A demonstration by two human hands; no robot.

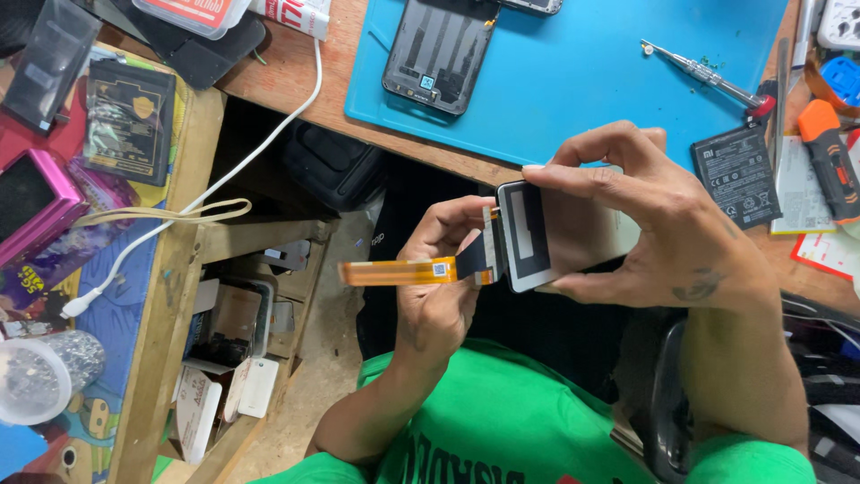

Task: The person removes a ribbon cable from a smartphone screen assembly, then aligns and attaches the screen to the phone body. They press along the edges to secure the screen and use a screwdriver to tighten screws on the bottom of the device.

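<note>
Screen panel: a thin phone display panel (pixel 528 235) with a white rim and dark back, held in the air near the person's chest, just below the near edge of the bench.
Flex cable: an orange ribbon cable (pixel 408 271) runs out leftward from the panel's left edge, with a black section nearest the panel and a small square label partway along; its free end hangs in the air.
Right hand: the right hand (pixel 658 229) grasps the panel, fingers curled over its far edge and thumb under its near edge.
Left hand: the left hand (pixel 441 278) pinches the black part of the cable just beside the panel, fingertips closed on it.
Blue mat: a blue work mat (pixel 582 72) lies on the wooden bench beyond the hands.
Phone body: an opened dark phone housing (pixel 439 54) lies on the mat's far left part.
Screwdriver: a slim metal screwdriver (pixel 703 73) lies on the mat's far right part.
Battery: a flat black battery (pixel 736 175) sits just right of the mat, near the right hand.
Orange tool: an orange and black tool (pixel 829 157) lies at the far right.
White cord: a white cable (pixel 233 170) trails down from the bench to the left table.
Clothing: a green shirt (pixel 502 421) fills the near edge.
</note>
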